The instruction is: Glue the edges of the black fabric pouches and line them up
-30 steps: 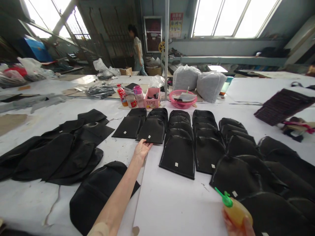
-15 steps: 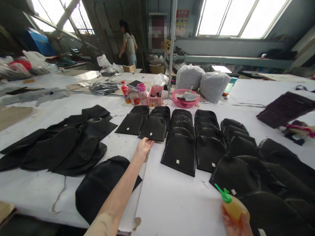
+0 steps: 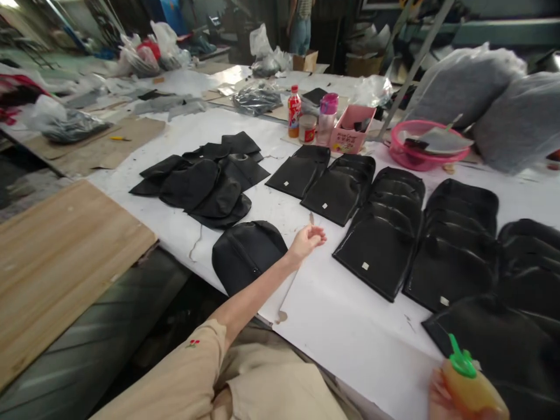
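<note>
My left hand (image 3: 308, 240) is over the white tabletop, its fingers loosely bent and apart with nothing in them. Just behind it lies a black leather-like piece (image 3: 335, 195) with a small white tag, at the front of an overlapping row. Below my left forearm is a separate rounded black piece (image 3: 245, 251) with a seam or zip. At the lower right, my right hand (image 3: 441, 396) grips a squeeze bottle (image 3: 475, 388) of yellowish liquid with a green nozzle, tilted up to the left. Most of that hand is cut off by the frame edge.
More tagged black pieces (image 3: 380, 251) overlap in rows to the right. A loose black pile (image 3: 205, 181) lies left. Behind stand a red-capped drink bottle (image 3: 294, 111), a pink box (image 3: 352, 140) and a pink basin (image 3: 420, 163). A wooden board (image 3: 65, 251) sits lower left; a person (image 3: 301, 29) stands beyond.
My left hand has let go of the front edge of a black piece and drawn back toward me. The view has swung left and down. My right hand still holds the bottle.
</note>
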Available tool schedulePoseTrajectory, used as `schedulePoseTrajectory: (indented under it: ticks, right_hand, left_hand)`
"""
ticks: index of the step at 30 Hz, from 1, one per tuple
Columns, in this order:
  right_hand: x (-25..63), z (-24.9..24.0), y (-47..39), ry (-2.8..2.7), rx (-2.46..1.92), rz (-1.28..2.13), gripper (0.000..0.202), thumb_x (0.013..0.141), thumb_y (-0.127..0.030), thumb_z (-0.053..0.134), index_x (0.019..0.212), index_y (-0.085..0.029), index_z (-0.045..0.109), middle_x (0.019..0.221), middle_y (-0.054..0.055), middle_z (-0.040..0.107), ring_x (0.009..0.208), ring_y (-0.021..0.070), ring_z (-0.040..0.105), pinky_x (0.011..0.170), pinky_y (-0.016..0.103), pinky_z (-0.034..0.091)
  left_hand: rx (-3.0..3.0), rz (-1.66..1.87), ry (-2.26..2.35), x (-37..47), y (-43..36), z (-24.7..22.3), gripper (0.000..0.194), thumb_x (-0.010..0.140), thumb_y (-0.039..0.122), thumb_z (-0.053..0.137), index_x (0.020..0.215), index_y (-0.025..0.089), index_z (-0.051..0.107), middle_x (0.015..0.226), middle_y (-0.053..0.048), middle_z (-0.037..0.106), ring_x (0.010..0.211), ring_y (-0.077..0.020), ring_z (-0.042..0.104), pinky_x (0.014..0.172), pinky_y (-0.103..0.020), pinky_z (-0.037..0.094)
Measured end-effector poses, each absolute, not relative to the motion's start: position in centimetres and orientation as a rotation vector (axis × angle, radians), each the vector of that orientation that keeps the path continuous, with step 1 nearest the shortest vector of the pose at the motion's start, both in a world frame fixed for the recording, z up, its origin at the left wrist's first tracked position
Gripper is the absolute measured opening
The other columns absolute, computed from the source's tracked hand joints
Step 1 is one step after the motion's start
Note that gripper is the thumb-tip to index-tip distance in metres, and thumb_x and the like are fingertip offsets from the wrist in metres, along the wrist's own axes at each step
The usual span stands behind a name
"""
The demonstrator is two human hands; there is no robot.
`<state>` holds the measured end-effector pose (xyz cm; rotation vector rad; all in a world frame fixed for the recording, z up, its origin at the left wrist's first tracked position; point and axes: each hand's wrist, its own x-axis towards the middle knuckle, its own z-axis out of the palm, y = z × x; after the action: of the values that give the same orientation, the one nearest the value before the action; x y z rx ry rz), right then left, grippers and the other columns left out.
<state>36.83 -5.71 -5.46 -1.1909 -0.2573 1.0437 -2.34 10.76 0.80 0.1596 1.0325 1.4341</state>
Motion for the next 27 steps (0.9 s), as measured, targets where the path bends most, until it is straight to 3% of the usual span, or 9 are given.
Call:
schedulePoseTrajectory:
  ticks: [2, 4, 6, 8, 11, 15, 19, 22, 27]
  right_hand:
    - [36.6, -5.2, -5.5, -0.27, -1.204, 1.034, 0.07, 0.036, -0.05, 0.106, 0.098, -0.029, 0.079, 0.118, 0.0, 0.072, 0.089, 0.022, 0.068, 0.053, 0.029, 0.06]
    - [36.1, -4.5, -5.3, -0.281, -1.215, 1.008, 0.074, 0.03, -0.051, 0.107, 0.094, -0.028, 0.079, 0.112, -0.001, 0.072, 0.086, 0.0208, 0.066, 0.053, 0.029, 0.057]
    - [35.3, -3.5, -5.1, -0.277, -1.216, 0.997, 0.079, 0.025, -0.051, 0.108, 0.093, -0.026, 0.078, 0.105, -0.002, 0.071, 0.084, 0.0188, 0.064, 0.052, 0.025, 0.054]
    - [34.5, -2.6, -4.9, -0.27, -1.219, 0.999, 0.083, 0.022, -0.052, 0.108, 0.093, -0.024, 0.078, 0.102, -0.002, 0.069, 0.084, 0.0171, 0.063, 0.052, 0.022, 0.052]
    - [33.6, -1.8, -4.7, -0.258, -1.236, 0.983, 0.085, 0.019, -0.053, 0.107, 0.091, -0.022, 0.076, 0.101, -0.002, 0.068, 0.084, 0.0173, 0.063, 0.054, 0.023, 0.053]
    - [33.3, -1.6, -4.5, -0.256, -1.23, 0.973, 0.084, 0.02, -0.053, 0.107, 0.091, -0.022, 0.075, 0.099, -0.002, 0.067, 0.083, 0.0172, 0.063, 0.051, 0.022, 0.05]
    - [33.3, -1.7, -4.6, -0.278, -1.228, 0.963, 0.081, 0.023, -0.053, 0.108, 0.09, -0.022, 0.076, 0.1, 0.0, 0.066, 0.085, 0.0184, 0.064, 0.052, 0.023, 0.052]
    - [33.3, -1.7, -4.7, -0.287, -1.195, 0.976, 0.083, 0.025, -0.051, 0.108, 0.096, -0.02, 0.076, 0.102, -0.001, 0.067, 0.087, 0.0169, 0.064, 0.054, 0.02, 0.05]
    - [33.4, -1.9, -4.9, -0.276, -1.164, 0.989, 0.082, 0.028, -0.047, 0.108, 0.098, -0.02, 0.075, 0.104, -0.001, 0.07, 0.09, 0.0179, 0.063, 0.056, 0.022, 0.046]
  left_hand:
    - [0.406, 1.392, 1.11, -3.4, 6.6, 1.2, 0.03, 0.075, -0.014, 0.067, 0.081, 0.015, 0.074, 0.085, -0.006, 0.072, 0.086, -0.0198, 0.071, 0.099, -0.036, 0.056]
    - [0.742, 1.369, 1.256, -5.1, 2.4, 1.4, 0.031, 0.07, -0.011, 0.075, 0.083, 0.018, 0.077, 0.096, -0.009, 0.073, 0.111, -0.0278, 0.069, 0.113, -0.038, 0.049]
    - [0.96, 1.342, 1.475, -7.0, -1.0, 1.0, 0.041, 0.062, -0.009, 0.082, 0.091, 0.021, 0.08, 0.113, -0.012, 0.073, 0.135, -0.0356, 0.057, 0.127, -0.045, 0.035]
    - [1.09, 1.265, 1.666, -8.8, -3.2, 0.2, 0.049, 0.059, -0.006, 0.086, 0.099, 0.024, 0.081, 0.125, -0.013, 0.07, 0.145, -0.0407, 0.048, 0.133, -0.054, 0.021]
    - [1.129, 1.217, 1.745, -10.3, -4.6, -0.8, 0.049, 0.063, -0.001, 0.087, 0.103, 0.026, 0.08, 0.13, -0.014, 0.069, 0.146, -0.0429, 0.046, 0.133, -0.059, 0.015]
    - [0.909, 1.346, 1.694, -10.7, -5.0, -0.5, 0.048, 0.059, -0.002, 0.089, 0.098, 0.025, 0.078, 0.129, -0.014, 0.069, 0.153, -0.0423, 0.039, 0.135, -0.056, 0.014]
    - [0.738, 1.44, 1.764, -11.1, -5.7, 0.4, 0.049, 0.055, -0.006, 0.09, 0.092, 0.023, 0.075, 0.129, -0.016, 0.066, 0.159, -0.0425, 0.027, 0.134, -0.053, 0.019]
    - [0.703, 1.451, 1.744, -12.4, -5.9, 0.7, 0.048, 0.054, -0.01, 0.088, 0.087, 0.021, 0.073, 0.126, -0.016, 0.067, 0.158, -0.0412, 0.03, 0.133, -0.047, 0.025]
    - [0.781, 1.375, 1.786, -15.4, -5.6, 0.8, 0.052, 0.048, -0.009, 0.092, 0.085, 0.024, 0.076, 0.123, -0.013, 0.071, 0.153, -0.0415, 0.036, 0.134, -0.05, 0.02]
